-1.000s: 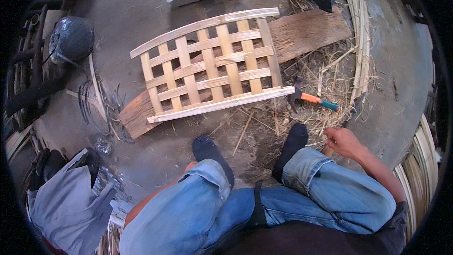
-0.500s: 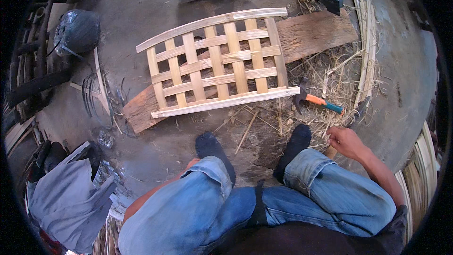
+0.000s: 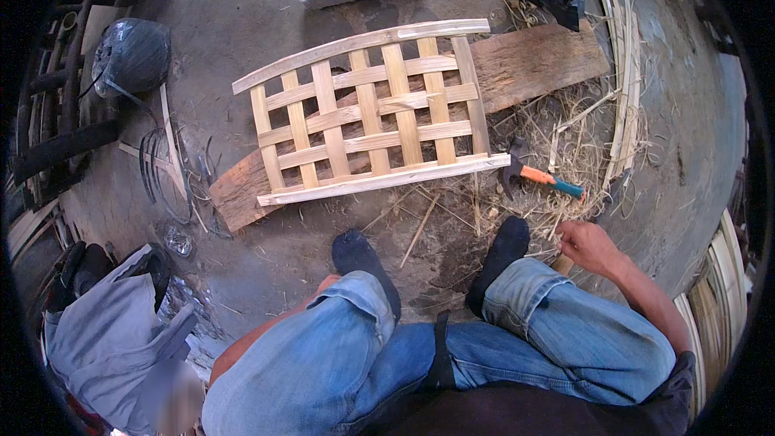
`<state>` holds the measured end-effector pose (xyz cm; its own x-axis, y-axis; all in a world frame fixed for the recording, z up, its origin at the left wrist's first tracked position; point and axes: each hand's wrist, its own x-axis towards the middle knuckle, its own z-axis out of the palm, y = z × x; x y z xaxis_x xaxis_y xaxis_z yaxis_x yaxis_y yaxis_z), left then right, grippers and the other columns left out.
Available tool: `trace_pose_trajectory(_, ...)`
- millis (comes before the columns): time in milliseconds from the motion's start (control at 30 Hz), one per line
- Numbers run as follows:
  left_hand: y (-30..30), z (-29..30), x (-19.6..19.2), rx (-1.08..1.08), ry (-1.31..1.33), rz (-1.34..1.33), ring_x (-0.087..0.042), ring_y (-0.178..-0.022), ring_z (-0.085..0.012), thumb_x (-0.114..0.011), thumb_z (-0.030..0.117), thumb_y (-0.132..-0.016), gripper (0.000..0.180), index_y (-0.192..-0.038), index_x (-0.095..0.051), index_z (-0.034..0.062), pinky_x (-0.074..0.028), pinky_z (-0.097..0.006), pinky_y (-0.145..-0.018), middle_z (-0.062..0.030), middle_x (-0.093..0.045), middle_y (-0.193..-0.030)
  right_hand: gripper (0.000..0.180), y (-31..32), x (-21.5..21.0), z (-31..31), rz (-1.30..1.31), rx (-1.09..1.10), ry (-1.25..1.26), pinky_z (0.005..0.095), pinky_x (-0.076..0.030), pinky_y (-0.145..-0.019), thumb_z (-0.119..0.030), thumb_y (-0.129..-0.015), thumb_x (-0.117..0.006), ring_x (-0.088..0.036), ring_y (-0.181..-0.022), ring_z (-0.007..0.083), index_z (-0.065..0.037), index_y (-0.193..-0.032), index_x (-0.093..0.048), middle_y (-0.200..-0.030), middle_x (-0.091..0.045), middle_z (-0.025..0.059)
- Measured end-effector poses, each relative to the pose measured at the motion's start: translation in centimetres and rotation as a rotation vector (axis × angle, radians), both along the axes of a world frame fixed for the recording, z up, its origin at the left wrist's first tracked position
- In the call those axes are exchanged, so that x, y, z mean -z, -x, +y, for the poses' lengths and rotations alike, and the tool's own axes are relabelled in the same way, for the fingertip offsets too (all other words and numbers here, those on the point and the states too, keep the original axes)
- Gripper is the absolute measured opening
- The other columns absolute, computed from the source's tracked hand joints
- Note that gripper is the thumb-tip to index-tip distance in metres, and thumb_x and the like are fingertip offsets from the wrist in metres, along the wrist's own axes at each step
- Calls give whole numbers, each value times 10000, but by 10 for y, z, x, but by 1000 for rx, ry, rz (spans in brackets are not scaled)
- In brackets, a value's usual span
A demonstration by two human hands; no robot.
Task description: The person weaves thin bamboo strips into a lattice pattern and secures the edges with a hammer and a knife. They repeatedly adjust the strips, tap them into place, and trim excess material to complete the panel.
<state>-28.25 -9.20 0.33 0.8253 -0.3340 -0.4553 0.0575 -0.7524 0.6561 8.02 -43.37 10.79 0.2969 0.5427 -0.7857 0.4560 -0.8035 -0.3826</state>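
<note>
A woven wooden panel [image 3: 368,109] lies on the far side of both hands, out past the person's feet [image 3: 367,266]. Its long axis runs left to right, with the right end a little farther off than the left. The near rail slants the same way, so its right corner sits farther from the person than its left corner. The panel lies over a rough board [image 3: 537,64], which slants from near left to far right at a steeper angle and sticks out at both ends.

The right hand [image 3: 593,247] is just outside the right shin, to the near right of the panel and apart from it. Its fingers are curled in; whether they pinch something small, I cannot tell. The left hand [image 3: 326,283] is mostly hidden behind the left knee, with only a sliver showing, so its grip cannot be told. It lies to the near side of the panel's left half. Neither hand is clearly closer to the near rail.

The hammer [image 3: 549,178] is plainly nearer the right hand. Its head is just beside the panel's near right corner, and its orange and green handle points right and slightly near, ending among the wood shavings [image 3: 569,149] a little beyond the curled fingers.
</note>
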Motion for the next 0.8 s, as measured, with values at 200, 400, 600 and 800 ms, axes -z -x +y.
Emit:
trace_pose_trajectory(200,2,9,-1,-9,47,-36,-695,-820,-247,-655,84,-785,96,-872,-687,108,-556,-365,-700,-86,-709,-906,244,-8,-7,19,93,-21,-18,445,-523,-713,-155,-850,-651,-671,-800,343,-22,-1054,-638,-831,-673,168)
trace_pose_trajectory(400,-31,124,-26,-375,-18,-545,-670,-695,-208,-662,27,-753,82,-758,-633,104,-531,-334,-595,-61,-690,-791,239,-58,-14,82,100,162,-148,380,-519,-724,-178,-888,-628,-676,-818,226,5,-1042,-635,-852,-680,146)
trace_pose_trajectory(600,-151,230,-47,-948,-306,-425,-638,-898,-251,-576,133,-954,202,-1090,-635,-3,-482,-325,-825,-152,-673,-989,371,-74,40,124,201,241,-300,353,-482,-923,-192,-914,-615,-627,-1048,223,30,-1211,-584,-1097,-662,143)
trace_pose_trajectory(800,-155,253,-11,-1139,387,-183,-605,-1001,-134,-565,107,-960,395,-1334,-488,4,-482,-295,-912,-60,-633,-1110,376,-48,66,171,459,490,-294,319,-452,-954,-183,-943,-600,-598,-1051,173,30,-1251,-564,-1132,-653,129)
